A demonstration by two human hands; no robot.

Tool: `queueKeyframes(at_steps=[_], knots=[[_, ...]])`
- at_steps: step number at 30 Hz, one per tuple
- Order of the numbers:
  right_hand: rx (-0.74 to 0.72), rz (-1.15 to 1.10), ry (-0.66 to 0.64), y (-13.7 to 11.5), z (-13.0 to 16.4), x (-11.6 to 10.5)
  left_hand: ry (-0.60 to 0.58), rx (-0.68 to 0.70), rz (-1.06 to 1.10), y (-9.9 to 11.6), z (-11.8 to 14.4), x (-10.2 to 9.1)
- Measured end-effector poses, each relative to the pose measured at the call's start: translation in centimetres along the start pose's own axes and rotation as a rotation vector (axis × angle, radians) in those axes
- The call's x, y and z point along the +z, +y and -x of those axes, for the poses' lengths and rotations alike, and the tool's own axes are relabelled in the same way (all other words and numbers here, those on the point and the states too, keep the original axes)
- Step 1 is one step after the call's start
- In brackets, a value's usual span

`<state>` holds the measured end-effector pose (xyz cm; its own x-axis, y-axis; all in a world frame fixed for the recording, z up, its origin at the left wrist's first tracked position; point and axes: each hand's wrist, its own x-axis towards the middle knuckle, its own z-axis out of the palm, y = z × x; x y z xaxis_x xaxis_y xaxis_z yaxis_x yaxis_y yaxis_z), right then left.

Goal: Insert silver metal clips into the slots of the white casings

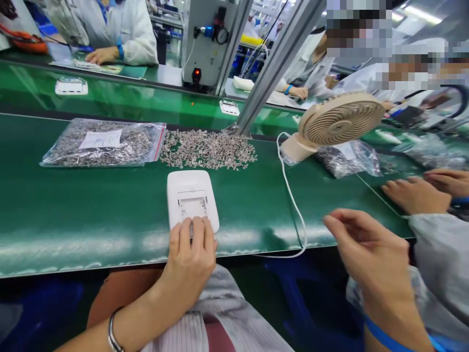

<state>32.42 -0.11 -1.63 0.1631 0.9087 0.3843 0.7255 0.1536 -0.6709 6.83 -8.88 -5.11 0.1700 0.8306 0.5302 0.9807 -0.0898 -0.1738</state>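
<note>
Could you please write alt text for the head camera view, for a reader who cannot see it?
The person's left hand rests its fingertips on the near edge of a white plastic housing on a green belt, while the right hand hovers off the belt edge. Behind lie loose small metal parts, a bagged batch and a beige fan.

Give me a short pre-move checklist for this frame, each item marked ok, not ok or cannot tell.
1. Left hand steadies the white device: ok, fingers rest on its near edge.
2. Right hand holds a part: cannot tell, fingers curled in the air.
3. Loose small parts near the device: ok, piled just behind it.
4. Fan cable off the device: ok, it runs to the right.
5. Neighbour's hand apart: ok.
</note>
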Motion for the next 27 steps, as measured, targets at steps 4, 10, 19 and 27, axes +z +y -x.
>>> queueKeyframes(at_steps=[4,10,19,27], knots=[[-0.154,-0.300,-0.251,-5.2,0.5,4.1,-0.028,0.006,0.023,-0.7,0.2,-0.6],[-0.368,-0.471,-0.542,-9.6,1.1,7.8,-0.046,-0.103,-0.160,-0.5,-0.6,-1.5],[-0.597,-0.363,-0.682,-8.9,0.3,11.0,-0.060,0.065,-0.004,1.8,-0.5,-1.0],[-0.758,-0.278,-0.686,-9.1,-1.2,12.9,0.012,-0.088,-0.058,1.6,-0.6,-1.0]])
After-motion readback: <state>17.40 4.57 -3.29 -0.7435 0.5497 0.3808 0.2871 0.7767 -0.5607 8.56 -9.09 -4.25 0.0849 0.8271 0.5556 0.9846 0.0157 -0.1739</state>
